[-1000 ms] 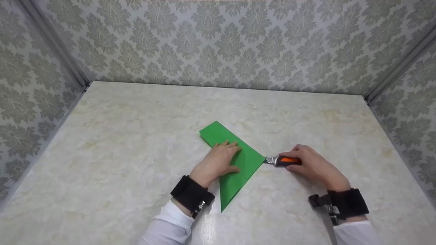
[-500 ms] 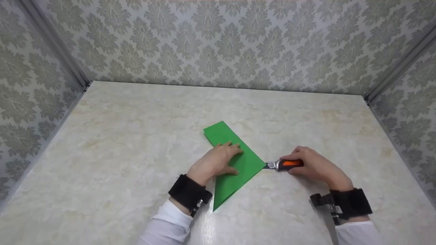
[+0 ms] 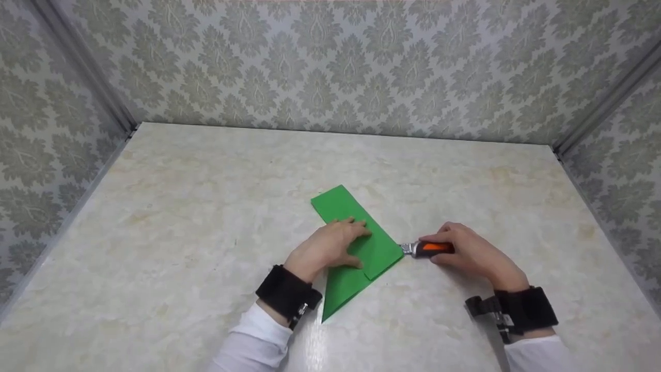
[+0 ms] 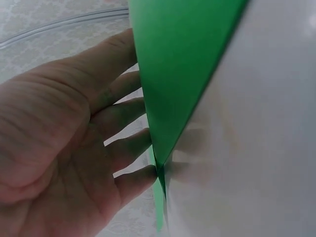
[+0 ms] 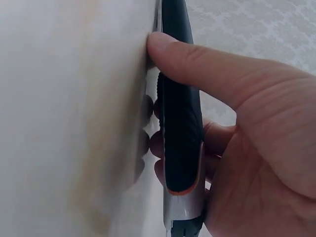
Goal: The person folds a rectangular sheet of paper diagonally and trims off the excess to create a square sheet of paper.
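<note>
A folded sheet of green paper [image 3: 374, 248] lies slanted on the table, its lower end narrowing to a point. My left hand [image 3: 333, 243] rests on it, fingers and thumb spread; in the left wrist view those fingers meet the paper's edge. My right hand [image 3: 467, 253] grips a utility knife [image 3: 434, 248] with a black and orange handle and silver front. The knife's tip is at the paper's right corner, with the blade hidden by the paper. Near that corner the upper layer shows a short stepped edge. In the right wrist view, thumb and fingers wrap the knife handle [image 5: 182, 128].
The pale marbled table [image 3: 217, 181] reaches back to a patterned wall [image 3: 341, 67], with similar walls on both sides. Black straps with small cameras sit on both wrists, below white sleeves.
The green paper has turned slightly, its top end going right and its point left. The knife dipped, then moved left into the paper's corner. A stepped edge now shows there.
</note>
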Demonstrator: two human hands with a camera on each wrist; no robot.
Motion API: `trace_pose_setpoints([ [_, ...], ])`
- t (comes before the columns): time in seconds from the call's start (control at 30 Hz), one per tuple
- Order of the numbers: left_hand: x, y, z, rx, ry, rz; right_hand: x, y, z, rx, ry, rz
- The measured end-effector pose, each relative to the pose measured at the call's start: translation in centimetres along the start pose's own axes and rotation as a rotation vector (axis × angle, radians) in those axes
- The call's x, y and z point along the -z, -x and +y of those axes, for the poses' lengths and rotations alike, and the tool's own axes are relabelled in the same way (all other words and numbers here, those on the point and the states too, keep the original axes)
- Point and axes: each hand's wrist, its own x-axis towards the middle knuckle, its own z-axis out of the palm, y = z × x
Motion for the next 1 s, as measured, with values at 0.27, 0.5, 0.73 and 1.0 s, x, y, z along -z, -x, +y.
trace_pose_setpoints([
  [0.27,0.0,0.1,0.1,0.000,0.006,-0.010,0.1,0.1,0.3,-0.019,0.009,0.007],
  [0.5,0.0,0.1,0.5,-0.018,0.030,-0.060,0.2,0.0,0.2,-0.011,0.006,-0.019],
  [0.73,-0.1,0.1,0.9,-0.031,0.013,-0.075,0.2,-0.1,0.5,-0.050,0.012,-0.021],
  [1.0,-0.5,-0.1,1.4,-0.092,-0.007,-0.070,-0.1,-0.2,0.0,-0.041,-0.003,0.001],
])
